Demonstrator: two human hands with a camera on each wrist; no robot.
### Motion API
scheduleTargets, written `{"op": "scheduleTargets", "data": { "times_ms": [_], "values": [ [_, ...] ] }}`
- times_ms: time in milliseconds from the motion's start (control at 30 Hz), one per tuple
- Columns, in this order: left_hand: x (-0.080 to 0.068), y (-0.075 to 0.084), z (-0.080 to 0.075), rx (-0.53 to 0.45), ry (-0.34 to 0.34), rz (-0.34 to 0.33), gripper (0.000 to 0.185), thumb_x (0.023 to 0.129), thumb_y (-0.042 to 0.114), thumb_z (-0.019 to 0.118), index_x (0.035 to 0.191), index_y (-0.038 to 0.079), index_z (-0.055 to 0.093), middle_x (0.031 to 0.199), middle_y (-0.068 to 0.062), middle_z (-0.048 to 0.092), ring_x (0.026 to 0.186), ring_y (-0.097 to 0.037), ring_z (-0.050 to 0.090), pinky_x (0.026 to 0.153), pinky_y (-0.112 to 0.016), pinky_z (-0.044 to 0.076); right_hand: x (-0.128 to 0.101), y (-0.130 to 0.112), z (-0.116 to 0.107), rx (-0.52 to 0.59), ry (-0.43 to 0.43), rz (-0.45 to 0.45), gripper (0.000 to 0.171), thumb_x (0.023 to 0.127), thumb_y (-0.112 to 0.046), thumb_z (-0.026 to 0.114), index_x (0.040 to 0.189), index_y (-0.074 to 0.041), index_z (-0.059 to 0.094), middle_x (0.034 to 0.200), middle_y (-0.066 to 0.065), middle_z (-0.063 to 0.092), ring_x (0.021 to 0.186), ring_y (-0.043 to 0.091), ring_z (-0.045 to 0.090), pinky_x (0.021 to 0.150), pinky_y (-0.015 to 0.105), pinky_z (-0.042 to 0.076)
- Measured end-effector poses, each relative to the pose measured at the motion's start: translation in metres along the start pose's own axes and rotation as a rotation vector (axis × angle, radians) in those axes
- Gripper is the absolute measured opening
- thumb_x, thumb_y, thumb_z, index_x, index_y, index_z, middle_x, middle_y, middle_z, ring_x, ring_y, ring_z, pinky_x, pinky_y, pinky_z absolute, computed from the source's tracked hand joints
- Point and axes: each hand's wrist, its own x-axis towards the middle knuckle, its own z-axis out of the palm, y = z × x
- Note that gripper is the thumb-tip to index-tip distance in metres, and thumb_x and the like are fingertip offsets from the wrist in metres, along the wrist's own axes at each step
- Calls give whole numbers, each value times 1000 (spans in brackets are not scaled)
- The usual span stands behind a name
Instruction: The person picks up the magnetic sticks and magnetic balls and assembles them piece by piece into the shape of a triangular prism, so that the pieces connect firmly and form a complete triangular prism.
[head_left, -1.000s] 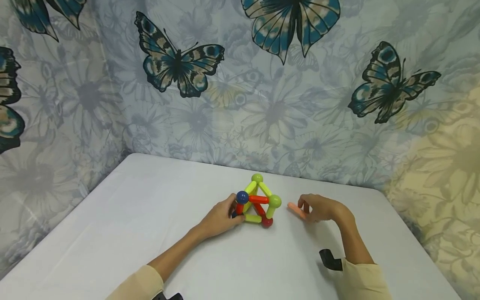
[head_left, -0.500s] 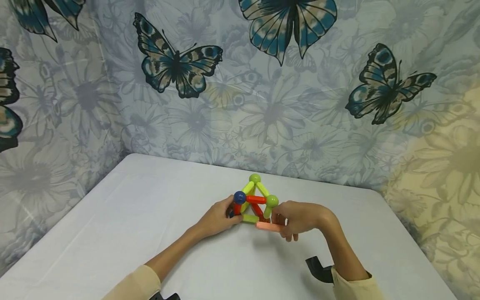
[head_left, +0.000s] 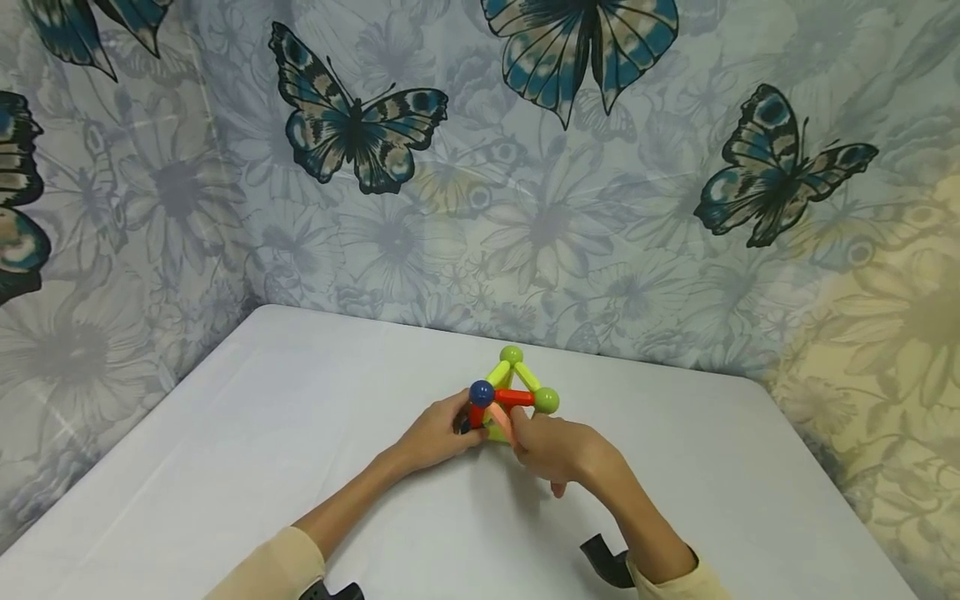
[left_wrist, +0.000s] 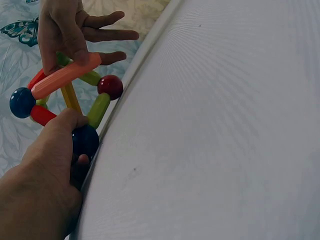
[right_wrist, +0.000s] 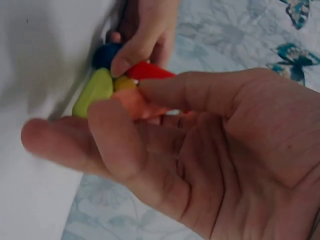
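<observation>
A frame of coloured magnetic rods and balls stands on the white table, with a green ball (head_left: 512, 355) on top. My left hand (head_left: 435, 433) grips its lower left corner, thumb and fingers round a dark blue ball (left_wrist: 86, 141). Between thumb and fingers my right hand (head_left: 558, 446) pinches an orange magnetic rod (left_wrist: 67, 76). One end of this rod is right at the upper blue ball (left_wrist: 22, 103); the other points toward the dark red ball (left_wrist: 110, 87). The right hand's remaining fingers are spread. In the head view it hides the red ball and the frame's lower right side.
The white-covered table (head_left: 315, 383) backs onto a cloth wall (head_left: 547, 233) printed with butterflies and flowers. Black straps (head_left: 606, 562) hang at the wrists by the beige sleeves (head_left: 270, 567).
My right hand has carried the orange rod leftward from the table at the right to the front of the frame, tilting it up toward the blue ball. The left hand keeps its hold.
</observation>
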Motion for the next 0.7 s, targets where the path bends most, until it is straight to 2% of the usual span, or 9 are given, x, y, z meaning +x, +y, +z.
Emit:
{"op": "scheduleTargets", "data": {
  "times_ms": [100, 167, 267, 367, 567, 633, 700],
  "values": [
    [-1, -2, 0, 9, 3, 1, 41, 93, 28, 75, 131, 25, 60, 85, 7, 56, 77, -8, 52, 67, -22, 40, 4, -4, 9, -28, 62, 44, 30, 113, -26, 45, 137, -7, 44, 101, 21, 63, 48, 26, 65, 51, 37, 54],
    [-1, -2, 0, 9, 3, 0, 41, 93, 28, 76, 131, 25, 60, 83, 7, 54, 76, -7, 51, 66, -22, 39, 7, -6, 14, -104, 120, 35, 32, 113, -25, 46, 137, -4, 46, 98, 22, 65, 51, 27, 64, 50, 38, 55],
    [0, 0, 2, 8, 0, -2, 42, 93, 30, 75, 132, 25, 60, 82, 7, 54, 75, -7, 50, 66, -21, 39, 11, -4, 20, -241, 218, 1, 27, 108, -12, 54, 130, 3, 52, 87, 21, 64, 60, 27, 64, 56, 40, 58],
    [1, 3, 4, 6, -3, -6, 44, 94, 30, 75, 135, 25, 60, 83, 7, 55, 76, -7, 51, 66, -21, 40, 13, -1, 24, -342, 294, -24, 22, 101, 0, 61, 121, 7, 57, 83, 19, 65, 69, 28, 62, 64, 43, 58],
    [2, 5, 7, 9, -16, -14, 41, 93, 31, 75, 131, 25, 60, 80, 8, 54, 74, -6, 51, 64, -21, 40, 13, 4, 32, -428, 376, -29, 25, 97, 2, 65, 121, 7, 60, 93, 22, 71, 77, 33, 72, 67, 45, 62],
    [3, 4, 8, 11, -19, -8, 40, 93, 32, 75, 130, 25, 59, 78, 8, 52, 73, -5, 49, 63, -21, 39, 13, 5, 34, -455, 399, -24, 30, 97, 3, 66, 126, 5, 60, 99, 23, 72, 80, 35, 74, 68, 45, 62],
    [3, 3, 8, 16, -17, -3, 39, 93, 31, 75, 128, 24, 59, 78, 8, 52, 71, -4, 49, 62, -20, 39, 12, 6, 32, -431, 359, -8, 39, 95, 5, 68, 132, 4, 57, 106, 24, 72, 75, 34, 72, 63, 43, 62]
  ]
}}
